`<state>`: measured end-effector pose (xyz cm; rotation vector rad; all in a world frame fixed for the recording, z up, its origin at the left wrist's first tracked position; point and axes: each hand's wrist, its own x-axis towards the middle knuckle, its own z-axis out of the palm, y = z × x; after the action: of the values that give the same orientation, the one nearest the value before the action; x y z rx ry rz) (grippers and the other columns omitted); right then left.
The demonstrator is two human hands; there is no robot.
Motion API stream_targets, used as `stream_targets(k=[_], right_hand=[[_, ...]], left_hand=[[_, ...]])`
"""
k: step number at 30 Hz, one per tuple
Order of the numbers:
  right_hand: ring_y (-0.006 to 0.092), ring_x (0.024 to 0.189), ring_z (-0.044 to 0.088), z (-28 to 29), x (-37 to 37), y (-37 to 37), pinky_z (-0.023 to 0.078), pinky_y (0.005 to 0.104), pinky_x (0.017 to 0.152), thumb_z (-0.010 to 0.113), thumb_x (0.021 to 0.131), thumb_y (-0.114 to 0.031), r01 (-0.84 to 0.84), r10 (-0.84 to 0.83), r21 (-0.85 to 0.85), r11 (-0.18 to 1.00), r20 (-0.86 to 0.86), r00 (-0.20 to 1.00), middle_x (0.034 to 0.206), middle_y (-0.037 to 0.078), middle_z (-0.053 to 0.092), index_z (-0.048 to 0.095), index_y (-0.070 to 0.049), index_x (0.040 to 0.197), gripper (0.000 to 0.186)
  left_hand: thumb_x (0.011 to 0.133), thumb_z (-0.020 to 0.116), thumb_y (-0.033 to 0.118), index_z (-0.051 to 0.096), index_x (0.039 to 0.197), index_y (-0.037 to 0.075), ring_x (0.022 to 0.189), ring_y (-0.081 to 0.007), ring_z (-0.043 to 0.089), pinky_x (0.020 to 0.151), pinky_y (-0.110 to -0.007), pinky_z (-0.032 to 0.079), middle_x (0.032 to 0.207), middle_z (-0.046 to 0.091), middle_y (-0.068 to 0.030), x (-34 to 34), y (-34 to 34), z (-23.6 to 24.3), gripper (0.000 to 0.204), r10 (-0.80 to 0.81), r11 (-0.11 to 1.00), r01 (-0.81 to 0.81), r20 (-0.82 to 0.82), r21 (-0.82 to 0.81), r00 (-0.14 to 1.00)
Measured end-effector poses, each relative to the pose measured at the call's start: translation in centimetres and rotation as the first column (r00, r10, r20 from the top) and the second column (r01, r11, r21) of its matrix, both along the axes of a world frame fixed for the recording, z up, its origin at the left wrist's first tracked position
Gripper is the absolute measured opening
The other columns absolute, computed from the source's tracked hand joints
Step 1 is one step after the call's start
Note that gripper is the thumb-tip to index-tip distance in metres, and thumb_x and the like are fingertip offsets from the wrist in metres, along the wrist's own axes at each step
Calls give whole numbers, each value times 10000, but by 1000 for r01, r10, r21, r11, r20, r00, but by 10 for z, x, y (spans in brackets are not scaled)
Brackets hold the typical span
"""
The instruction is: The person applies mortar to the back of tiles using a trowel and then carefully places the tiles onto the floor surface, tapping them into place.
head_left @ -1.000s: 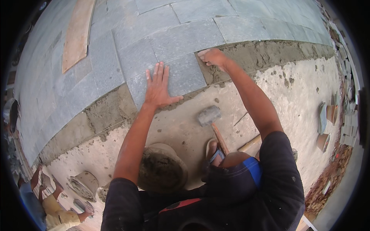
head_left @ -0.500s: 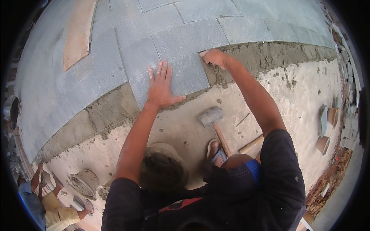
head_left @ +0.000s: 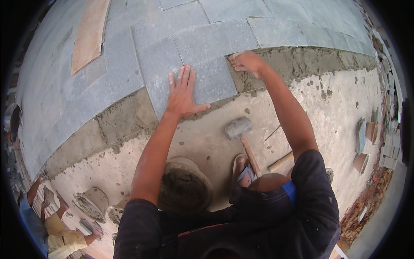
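My left hand (head_left: 183, 98) lies flat with fingers spread on a grey stone tile (head_left: 216, 82) at the edge of the laid paving. My right hand (head_left: 246, 63) is curled at that tile's right edge, over wet grey mortar (head_left: 293, 60); whether its fingers hold anything is unclear. A mallet (head_left: 238, 127) with a grey head and wooden handle lies below my hands beside my sandalled foot. A bucket of mortar (head_left: 184, 186) stands by my left forearm.
A wooden board (head_left: 88, 36) lies on the paving at upper left. A co-worker (head_left: 60, 233) crouches at lower left near mortar containers (head_left: 91, 203). A long wooden handle (head_left: 280, 160) lies by my right elbow. Pans (head_left: 362, 162) and stacked stones (head_left: 389, 146) are at the right.
My right hand has shifted a little to the right along the tile edge and its fingers have moved. My left hand stays pressed flat on the tile; the view has shifted slightly.
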<state>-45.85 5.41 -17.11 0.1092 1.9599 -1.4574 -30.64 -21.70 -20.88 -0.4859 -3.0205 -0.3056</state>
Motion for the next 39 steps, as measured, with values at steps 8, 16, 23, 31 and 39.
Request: stream_targets(k=[8, 16, 23, 31, 39], right_hand=[[269, 1174, 568, -7, -6, -4, 488, 391, 1052, 554, 958, -142, 20, -19, -10, 1000, 69, 997, 1338, 165, 582, 603, 56, 1304, 402], [215, 1085, 615, -1, -9, -11, 522, 371, 929, 570, 931, -150, -7, 4, 109, 994, 25, 1000, 1277, 148, 652, 647, 23, 1261, 380], [302, 1176, 607, 7, 38, -2, 530, 426, 957, 617, 922, -210, 79, 325, 552, 830, -595, 735, 1283, 152, 642, 717, -85, 1217, 335], [343, 1162, 569, -19, 57, -14, 528, 464, 952, 604, 960, -237, 124, 580, 691, 712, -679, 451, 1134, 143, 612, 740, -99, 1144, 267], [329, 1099, 613, -17, 52, 1, 534, 438, 885, 676, 921, -257, 245, 321, 525, 815, -761, 564, 1117, 151, 649, 754, -73, 1043, 234]], left_hand=[[643, 686, 835, 221, 1576, -52, 1565, -371, 90, 1237, -627, 28, 1671, 147, -237, 1, 1, 5, 1368, 10, 1000, -9, 51, -6, 999], [633, 694, 832, 217, 1580, -42, 1571, -352, 67, 1242, -626, 12, 1678, 128, -225, 0, -1, 3, 1374, 21, 999, -20, 63, -27, 998], [641, 678, 856, 218, 1576, -51, 1563, -377, 91, 1238, -626, 22, 1671, 146, -232, 1, -2, 5, 1382, 11, 999, -10, 33, -30, 999], [637, 654, 883, 213, 1579, -50, 1563, -378, 93, 1240, -622, 20, 1671, 145, -235, 1, -2, 1, 1397, 13, 999, -13, 25, -34, 1000], [632, 664, 873, 208, 1586, -39, 1571, -352, 60, 1246, -616, -2, 1678, 128, -223, 0, 2, 3, 1396, 13, 1000, -11, 57, -24, 998]])
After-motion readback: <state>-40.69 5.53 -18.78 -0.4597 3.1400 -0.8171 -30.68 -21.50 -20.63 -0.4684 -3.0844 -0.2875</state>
